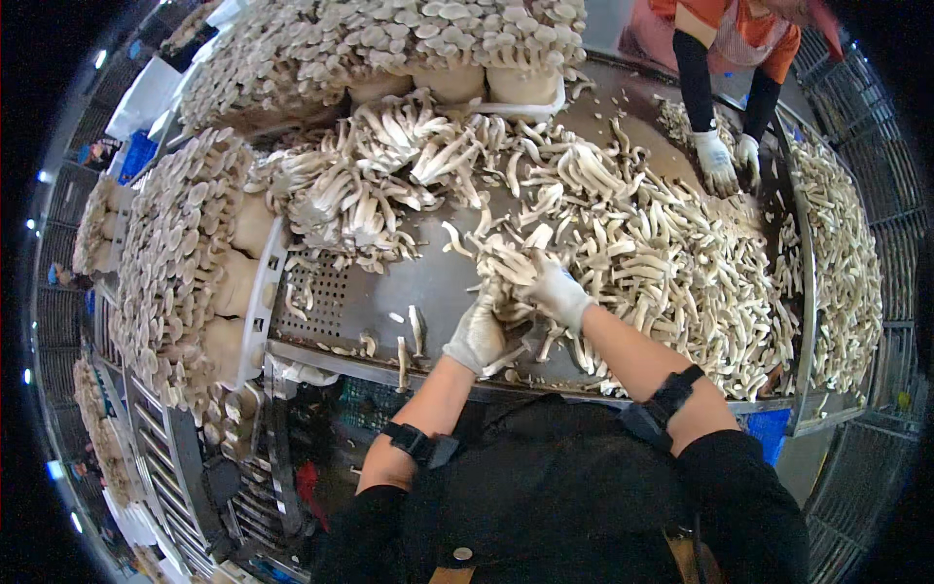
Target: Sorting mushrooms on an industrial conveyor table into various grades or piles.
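Observation:
Both my hands wear white gloves and meet at a cluster of pale mushrooms (504,265) over the steel table (418,277). My left hand (477,334) is closed round the lower part of the cluster. From the right, my right hand (556,290) grips its upper stems, the fingers partly hidden among them. A wide heap of loose mushrooms (671,282) spreads just right of my hands. Beyond them, to the far left, whole mushroom clumps (360,185) lie on their sides. A few single mushrooms (417,329) rest near the table's front edge.
Crates of capped mushrooms (185,263) stand on the left, and more mushroom blocks (418,49) at the back. A perforated panel (311,302) is set into the table. Across it, a co-worker's gloved hands (720,164) touch mushrooms. A right-hand trough (832,263) holds more.

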A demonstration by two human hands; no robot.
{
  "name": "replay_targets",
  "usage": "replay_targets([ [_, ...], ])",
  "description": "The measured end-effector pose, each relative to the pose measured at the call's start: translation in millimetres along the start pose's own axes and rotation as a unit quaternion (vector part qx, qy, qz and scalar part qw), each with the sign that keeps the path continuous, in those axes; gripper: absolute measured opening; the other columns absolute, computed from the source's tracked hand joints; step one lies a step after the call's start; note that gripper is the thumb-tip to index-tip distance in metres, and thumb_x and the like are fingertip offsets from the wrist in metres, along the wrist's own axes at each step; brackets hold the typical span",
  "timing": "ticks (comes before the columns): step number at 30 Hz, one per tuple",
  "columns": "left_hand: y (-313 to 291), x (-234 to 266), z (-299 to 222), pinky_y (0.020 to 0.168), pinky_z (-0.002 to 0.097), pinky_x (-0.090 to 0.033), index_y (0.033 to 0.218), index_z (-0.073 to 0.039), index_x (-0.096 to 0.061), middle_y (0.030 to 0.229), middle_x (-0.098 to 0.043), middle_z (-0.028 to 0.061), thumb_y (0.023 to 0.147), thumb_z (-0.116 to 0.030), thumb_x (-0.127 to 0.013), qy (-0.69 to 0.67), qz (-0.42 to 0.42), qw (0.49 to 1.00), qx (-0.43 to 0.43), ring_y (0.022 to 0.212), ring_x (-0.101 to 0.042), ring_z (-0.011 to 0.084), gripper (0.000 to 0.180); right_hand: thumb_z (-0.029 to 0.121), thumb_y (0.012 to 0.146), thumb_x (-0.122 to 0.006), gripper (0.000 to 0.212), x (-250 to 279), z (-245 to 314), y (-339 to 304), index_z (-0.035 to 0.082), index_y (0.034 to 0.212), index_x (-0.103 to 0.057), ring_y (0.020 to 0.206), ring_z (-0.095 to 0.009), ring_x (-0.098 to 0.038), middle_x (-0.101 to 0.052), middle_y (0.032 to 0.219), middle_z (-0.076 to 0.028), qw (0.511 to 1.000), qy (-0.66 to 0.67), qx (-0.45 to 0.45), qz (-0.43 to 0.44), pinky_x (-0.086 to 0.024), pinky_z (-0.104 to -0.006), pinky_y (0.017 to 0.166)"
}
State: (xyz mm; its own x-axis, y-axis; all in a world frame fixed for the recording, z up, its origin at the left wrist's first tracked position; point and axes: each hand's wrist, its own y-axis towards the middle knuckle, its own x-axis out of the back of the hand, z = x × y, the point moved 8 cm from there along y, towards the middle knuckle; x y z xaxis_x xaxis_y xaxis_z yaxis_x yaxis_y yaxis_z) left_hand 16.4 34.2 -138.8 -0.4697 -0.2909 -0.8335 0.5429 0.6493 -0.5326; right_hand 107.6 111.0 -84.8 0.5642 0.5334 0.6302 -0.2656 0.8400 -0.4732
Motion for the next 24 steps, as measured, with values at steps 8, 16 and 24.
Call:
replay_targets([
  [8,-44,-114,-10,0.094,0.0341,-0.041,0.122,-0.003,-0.043,0.124,-0.046,0.0157,0.077,-0.014,-0.066,0.531,-0.023,0.814,-0.234,0.116,-0.045,0.0219,0.052,0.026,0.091,-0.048,0.044,10,-1,-43,0.004,0.127,-0.034,0.114,-0.027,-0.05,-0.045,0.129,-0.014,0.553,0.828,-0.005,0.087,-0.042,-0.0368,0.096],
  [16,-34,-93,-3,0.072,0.031,-0.052,0.107,-0.004,-0.053,0.106,-0.056,0.0107,0.082,-0.01,-0.058,0.362,0.061,0.909,-0.196,0.091,-0.059,0.0192,0.026,0.026,0.089,-0.049,0.037,5,-27,-82,0.004,0.118,-0.045,0.094,-0.032,-0.056,-0.053,0.112,-0.018,0.554,0.823,-0.038,0.122,-0.05,-0.0463,0.078],
  [24,-24,-99,15,0.079,0.0346,-0.054,0.112,-0.005,-0.049,0.099,-0.059,0.0097,0.088,-0.002,-0.048,0.196,0.087,0.956,-0.2,0.089,-0.062,0.0217,0.025,-0.01,0.071,-0.06,0.053,42,-34,-72,-0.003,0.119,-0.04,0.091,-0.016,-0.057,-0.055,0.11,-0.013,0.873,0.482,0.065,0.022,-0.05,-0.0265,0.074],
])
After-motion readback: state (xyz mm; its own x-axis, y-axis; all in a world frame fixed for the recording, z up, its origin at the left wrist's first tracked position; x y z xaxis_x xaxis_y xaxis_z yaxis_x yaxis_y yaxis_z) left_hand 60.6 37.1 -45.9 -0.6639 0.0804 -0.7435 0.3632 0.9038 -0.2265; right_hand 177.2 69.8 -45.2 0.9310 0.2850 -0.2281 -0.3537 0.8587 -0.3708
